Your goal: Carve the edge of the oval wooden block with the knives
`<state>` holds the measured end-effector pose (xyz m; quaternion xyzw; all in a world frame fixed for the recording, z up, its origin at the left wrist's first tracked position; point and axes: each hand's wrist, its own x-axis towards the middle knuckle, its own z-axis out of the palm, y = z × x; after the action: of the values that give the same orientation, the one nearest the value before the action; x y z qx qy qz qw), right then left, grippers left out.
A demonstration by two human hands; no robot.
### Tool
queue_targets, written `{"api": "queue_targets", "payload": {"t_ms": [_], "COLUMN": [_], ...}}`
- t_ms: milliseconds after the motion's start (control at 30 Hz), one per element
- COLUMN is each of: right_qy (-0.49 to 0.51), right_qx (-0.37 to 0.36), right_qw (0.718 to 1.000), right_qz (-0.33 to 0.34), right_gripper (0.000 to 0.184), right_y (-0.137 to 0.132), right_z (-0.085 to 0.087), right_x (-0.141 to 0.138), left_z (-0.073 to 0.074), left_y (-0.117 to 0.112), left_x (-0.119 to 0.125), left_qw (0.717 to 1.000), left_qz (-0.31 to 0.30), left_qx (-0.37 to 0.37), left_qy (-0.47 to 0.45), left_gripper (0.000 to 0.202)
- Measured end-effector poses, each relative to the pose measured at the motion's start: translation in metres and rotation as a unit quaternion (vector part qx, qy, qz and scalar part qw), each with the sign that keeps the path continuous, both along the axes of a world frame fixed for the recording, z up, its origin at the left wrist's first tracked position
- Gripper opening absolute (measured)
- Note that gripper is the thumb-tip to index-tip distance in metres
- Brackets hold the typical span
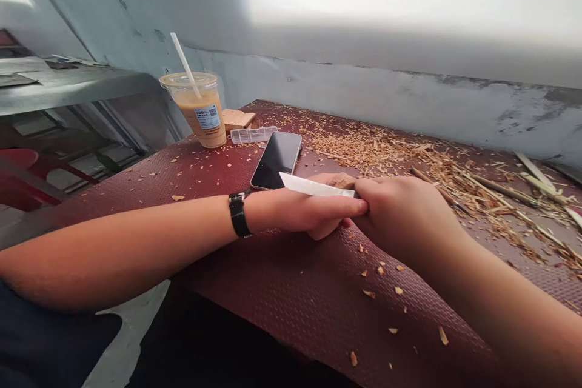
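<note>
My left hand (309,209), with a black watch (239,214) on the wrist, is closed around a small piece of wood (340,180) that peeks out above the fingers. My right hand (400,212) is a fist gripping a knife, whose flat pale blade (313,187) points left across the top of my left hand. The thumb of my left hand presses against my right hand. Both hands rest over the dark red textured table (282,291).
A phone (277,159) lies face up just behind my hands. Farther back stand an iced coffee cup with a straw (202,108), a small clear plastic box (253,134) and a wooden block (239,118). Wood shavings and thin sticks (491,191) cover the table's right side.
</note>
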<state>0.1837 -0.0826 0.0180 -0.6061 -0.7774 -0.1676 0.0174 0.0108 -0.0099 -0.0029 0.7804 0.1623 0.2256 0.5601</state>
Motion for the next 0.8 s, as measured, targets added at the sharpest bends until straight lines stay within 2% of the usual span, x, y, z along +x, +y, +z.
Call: {"api": "queue_targets", "payload": {"t_ms": [100,300,400,500,600,667,733,800], "right_qy": [-0.003,-0.012,-0.012,-0.009,0.006,0.011,0.007,-0.007], "right_qx": [0.002,0.008,0.01,0.019,0.023,0.018,0.011,0.007], "right_qw": [1.0,1.0,0.998,0.994,0.993,0.994,0.995,0.998], "right_qz": [-0.016,-0.016,-0.06,-0.106,-0.116,-0.109,-0.099,-0.068], "right_gripper": [0.027,0.026,0.024,0.026,0.03,0.03,0.029,0.025], "right_y": [0.002,0.003,0.003,0.001,-0.001,-0.003,-0.003,-0.003], "right_z": [0.001,0.004,0.006,0.006,0.004,0.003,0.003,0.003], "right_x": [0.0,0.002,-0.003,-0.014,-0.023,-0.022,-0.017,-0.009], "left_z": [-0.005,-0.025,-0.027,-0.027,-0.031,-0.032,-0.028,-0.021], "left_y": [-0.003,-0.007,-0.009,-0.012,-0.014,-0.013,-0.009,-0.005], "left_x": [0.003,0.014,0.02,0.024,0.026,0.026,0.023,0.018], "left_qw": [0.999,0.995,0.986,0.975,0.96,0.958,0.967,0.983], "left_qz": [-0.003,0.051,0.085,0.125,0.177,0.198,0.178,0.111], "left_qx": [0.05,0.028,0.042,0.013,-0.02,-0.011,0.022,0.047], "left_qy": [-0.004,-0.084,-0.136,-0.184,-0.216,-0.209,-0.183,-0.138], "left_gripper": [0.03,0.035,0.037,0.035,0.029,0.027,0.028,0.032]}}
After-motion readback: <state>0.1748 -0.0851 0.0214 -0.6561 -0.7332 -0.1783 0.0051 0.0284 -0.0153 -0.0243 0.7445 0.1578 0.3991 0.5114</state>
